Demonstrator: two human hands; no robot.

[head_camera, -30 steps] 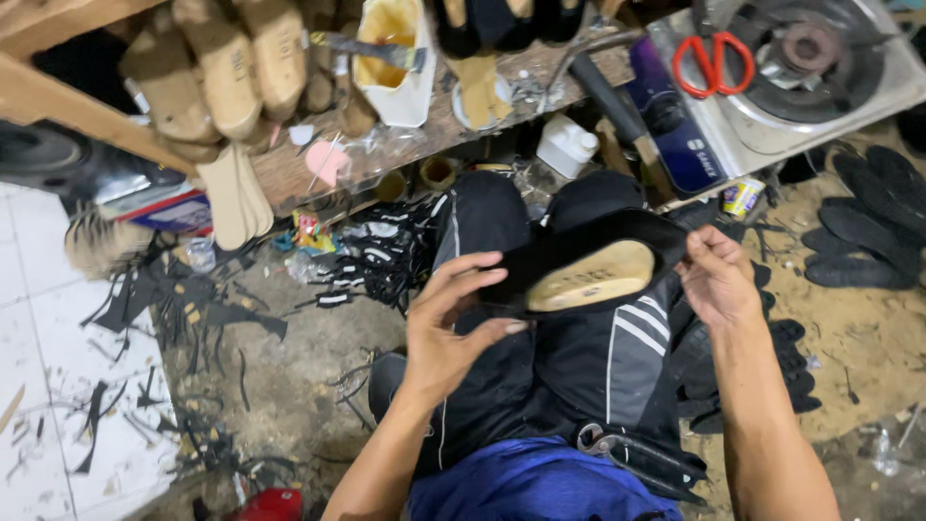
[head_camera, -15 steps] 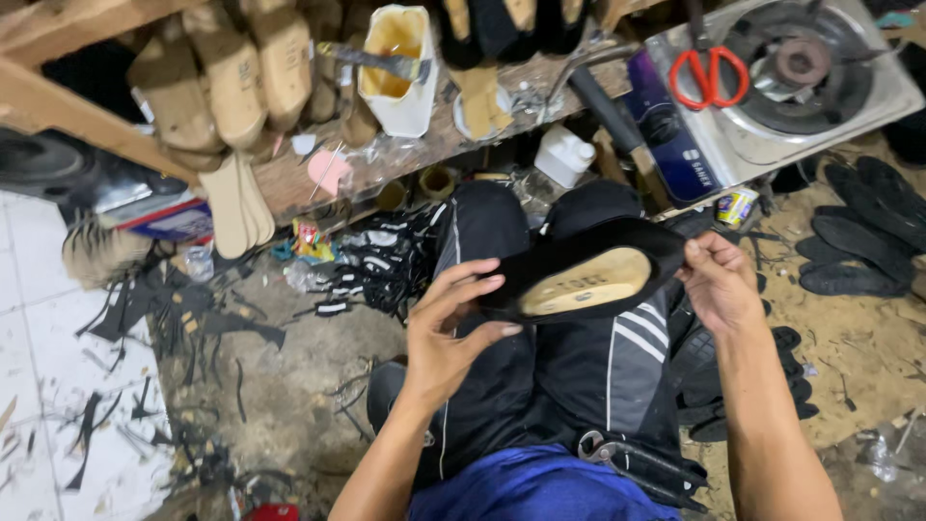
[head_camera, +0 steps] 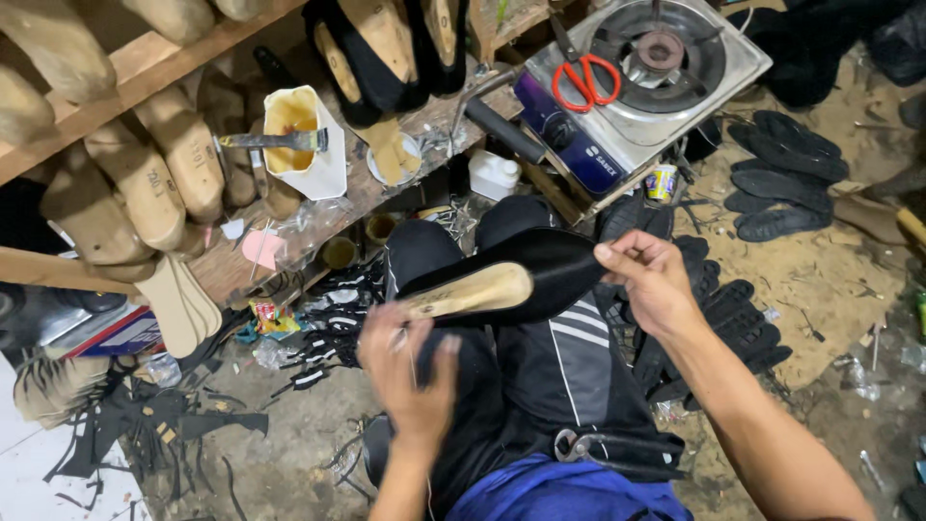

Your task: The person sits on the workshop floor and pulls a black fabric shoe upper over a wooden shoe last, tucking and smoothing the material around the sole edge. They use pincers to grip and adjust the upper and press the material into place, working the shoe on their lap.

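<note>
Two hands hold a black shoe (head_camera: 540, 275) with a tan insole, sole side up, above the lap. Right hand (head_camera: 651, 285) is clamped on the heel end, forearm angled up from lower right. Left hand (head_camera: 410, 371), blurred, fingers spread, touches the toe end. Red scissors (head_camera: 584, 82) lie on the stove (head_camera: 719, 82).

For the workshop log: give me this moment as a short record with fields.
setting: cluttered shoemaking floor, seated person
left hand: blurred, at the toe end of the black shoe upper on a wooden last
right hand: grips the shoe's heel end
lap: pliers resting there
bench: white glue pot, wooden lasts
stove: red scissors lying on top
floor: black soles, black scraps
</note>
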